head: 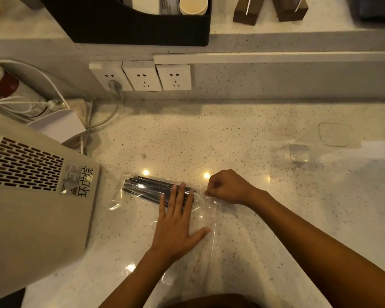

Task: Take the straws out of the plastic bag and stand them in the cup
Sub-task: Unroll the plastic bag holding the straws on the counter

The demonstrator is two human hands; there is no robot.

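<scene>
A: Where the bench (242, 138) runs right of the machine (31, 196), there is open room up to the wall.
B: And the straws (149, 187)?
A: In the bag (200, 218), lying flat under the left hand (176, 223), fingers straight.
B: The right hand (225, 187)?
A: Its grip is narrow, seemingly pinching the bag's edge. The cup (299, 153) stands well apart, far right.

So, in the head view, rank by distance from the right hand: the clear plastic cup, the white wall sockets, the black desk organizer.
From the right hand, which pinches the clear plastic bag:
1. Clear plastic cup, to its right on the counter.
2. White wall sockets, up on the backsplash.
3. Black desk organizer, on the upper ledge.
</scene>
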